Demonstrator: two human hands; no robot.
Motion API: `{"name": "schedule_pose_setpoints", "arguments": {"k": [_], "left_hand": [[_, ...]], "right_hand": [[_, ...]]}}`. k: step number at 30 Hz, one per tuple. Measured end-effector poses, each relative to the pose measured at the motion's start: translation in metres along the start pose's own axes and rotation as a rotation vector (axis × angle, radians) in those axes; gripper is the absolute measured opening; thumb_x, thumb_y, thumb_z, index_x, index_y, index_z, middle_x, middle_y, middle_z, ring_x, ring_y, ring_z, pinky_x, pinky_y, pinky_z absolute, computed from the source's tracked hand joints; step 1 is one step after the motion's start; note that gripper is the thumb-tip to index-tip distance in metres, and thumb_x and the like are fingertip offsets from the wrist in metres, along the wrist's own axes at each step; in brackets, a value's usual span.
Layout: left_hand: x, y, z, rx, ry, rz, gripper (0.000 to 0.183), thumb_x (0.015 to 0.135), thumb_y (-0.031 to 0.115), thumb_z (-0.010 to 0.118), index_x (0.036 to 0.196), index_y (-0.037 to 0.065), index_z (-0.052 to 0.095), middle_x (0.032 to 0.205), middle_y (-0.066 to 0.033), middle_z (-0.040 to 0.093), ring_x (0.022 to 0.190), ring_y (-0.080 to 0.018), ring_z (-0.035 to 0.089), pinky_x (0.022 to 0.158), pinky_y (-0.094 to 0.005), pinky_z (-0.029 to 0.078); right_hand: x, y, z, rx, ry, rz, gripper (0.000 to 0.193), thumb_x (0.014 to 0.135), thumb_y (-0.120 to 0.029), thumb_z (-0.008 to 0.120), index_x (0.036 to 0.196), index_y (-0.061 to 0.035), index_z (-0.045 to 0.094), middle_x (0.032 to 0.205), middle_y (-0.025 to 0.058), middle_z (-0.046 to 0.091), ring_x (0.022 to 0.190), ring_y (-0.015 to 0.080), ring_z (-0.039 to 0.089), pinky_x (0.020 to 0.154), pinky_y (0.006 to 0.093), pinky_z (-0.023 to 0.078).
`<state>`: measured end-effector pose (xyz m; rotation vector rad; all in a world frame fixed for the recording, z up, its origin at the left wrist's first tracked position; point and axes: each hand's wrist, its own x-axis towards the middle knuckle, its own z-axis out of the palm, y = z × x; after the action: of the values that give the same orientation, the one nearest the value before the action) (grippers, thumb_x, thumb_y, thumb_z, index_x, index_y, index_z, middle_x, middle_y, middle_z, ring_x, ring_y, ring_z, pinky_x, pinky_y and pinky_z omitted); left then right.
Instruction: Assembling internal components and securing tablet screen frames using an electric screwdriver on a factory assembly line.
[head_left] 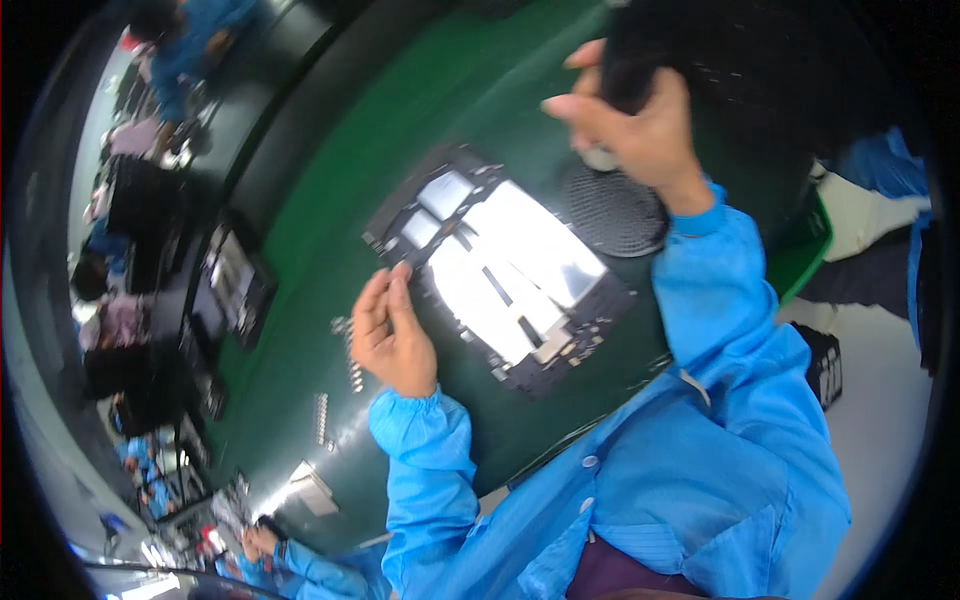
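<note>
The open electronic assembly (585,272) lies flat at mid-frame on the smooth green tabletop (300,290), presumably so its glossy silver-white panels and black edge parts stay within reach. The left hand (395,335) is at its left edge, thumb and forefinger narrowly spaced; whether they pinch anything cannot be told. At upper right, the blurred right hand (650,140) curls round a dark object (632,80), purpose unclear, above a ridged, round black mat (625,215).
</note>
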<state>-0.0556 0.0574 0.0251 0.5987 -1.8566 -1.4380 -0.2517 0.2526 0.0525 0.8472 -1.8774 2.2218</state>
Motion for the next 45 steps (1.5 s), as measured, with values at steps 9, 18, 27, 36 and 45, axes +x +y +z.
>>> {"name": "schedule_pose_setpoints", "arguments": {"k": [9,18,27,36,45], "left_hand": [[-0.012,0.001,-0.036,0.034,-0.148,-0.278,0.012,0.080,0.000,0.067,0.092,-0.004,0.064,0.079,-0.0056,0.063,0.069,-0.0100,0.059,0.062,-0.0196,0.047],[-0.008,0.007,-0.028,0.067,-0.260,-0.460,0.012,0.081,0.004,0.069,0.088,-0.003,0.063,0.075,-0.0038,0.063,0.060,-0.0074,0.058,0.051,-0.0186,0.044],[-0.004,-0.006,-0.023,0.080,-0.226,-0.342,0.012,0.081,0.003,0.068,0.084,-0.006,0.061,0.085,-0.0055,0.059,0.062,-0.0066,0.058,0.052,-0.0186,0.045],[0.014,0.005,-0.025,0.241,-0.193,-0.422,0.033,0.070,0.012,0.079,0.090,-0.006,0.059,0.073,-0.0091,0.061,0.050,-0.0105,0.058,0.044,-0.0216,0.046],[0.057,0.011,-0.029,0.338,-0.590,-0.538,0.036,0.064,0.013,0.084,0.080,-0.008,0.059,0.064,-0.0096,0.062,0.050,-0.0118,0.060,0.044,-0.0219,0.048]], "right_hand": [[-0.005,-0.009,-0.003,0.014,-0.053,-0.109,0.032,0.081,-0.004,0.067,0.108,0.0009,0.051,0.062,0.0034,0.053,0.051,0.0115,0.054,0.049,0.0254,0.044],[-0.006,-0.008,-0.004,0.034,-0.056,-0.093,0.032,0.080,-0.003,0.067,0.108,0.0010,0.051,0.064,0.0039,0.054,0.051,0.0117,0.054,0.050,0.0262,0.044],[-0.006,-0.010,-0.006,0.025,-0.065,-0.106,0.032,0.080,-0.001,0.066,0.108,0.0026,0.051,0.064,0.0043,0.054,0.052,0.0124,0.053,0.051,0.0272,0.044],[-0.005,-0.018,-0.005,-0.036,-0.043,-0.202,0.026,0.079,-0.009,0.069,0.102,-0.0048,0.057,0.064,0.0018,0.059,0.053,0.0111,0.059,0.053,0.0212,0.047],[-0.029,-0.062,0.098,0.248,-0.354,-0.050,0.032,0.077,-0.003,0.069,0.104,-0.0007,0.051,0.064,0.0033,0.058,0.053,0.0105,0.057,0.050,0.0223,0.046]]}}
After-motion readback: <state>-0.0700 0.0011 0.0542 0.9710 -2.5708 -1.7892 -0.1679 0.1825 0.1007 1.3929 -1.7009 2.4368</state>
